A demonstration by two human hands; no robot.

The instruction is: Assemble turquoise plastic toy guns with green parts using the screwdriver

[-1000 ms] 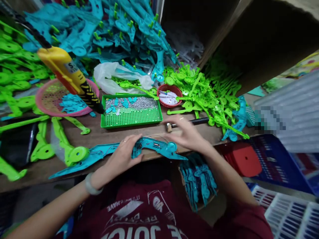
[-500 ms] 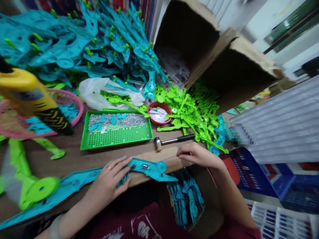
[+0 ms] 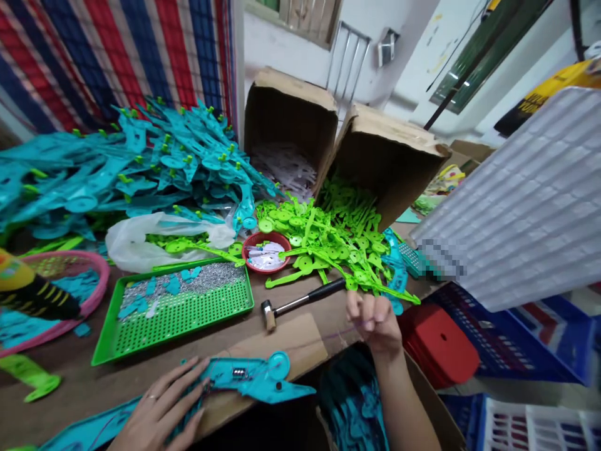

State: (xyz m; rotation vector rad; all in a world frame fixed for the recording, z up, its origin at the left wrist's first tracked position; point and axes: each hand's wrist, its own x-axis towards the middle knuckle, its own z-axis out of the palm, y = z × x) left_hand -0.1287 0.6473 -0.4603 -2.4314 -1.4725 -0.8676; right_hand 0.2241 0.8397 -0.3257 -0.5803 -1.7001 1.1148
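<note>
My left hand [image 3: 166,401] lies over a long blue plastic part [image 3: 258,379], fingers across it and thumb along the near edge, holding it against the table. The part has a round disc at one end and a small metal spring [image 3: 239,373] set in its body. My right hand [image 3: 378,322] is raised off the part to the right, with its fingers closed on a thin dark string [image 3: 310,343]. That string stretches from the part across a flat piece of cardboard [image 3: 300,332]. Just beyond lies a hammer [image 3: 300,303] with a black handle.
A green tray [image 3: 183,329] holds small metal pieces, near a red bowl [image 3: 266,266] and a pink basket [image 3: 101,294]. Piles of blue parts [image 3: 141,169] and green parts [image 3: 323,238] stand behind. A yellow power tool [image 3: 37,291] hangs at left. Below my right hand, a box holds blue parts [image 3: 352,401].
The view has turned right and up. My right hand has pulled farther from the part, and more string shows between them. My left hand stays on the part.
</note>
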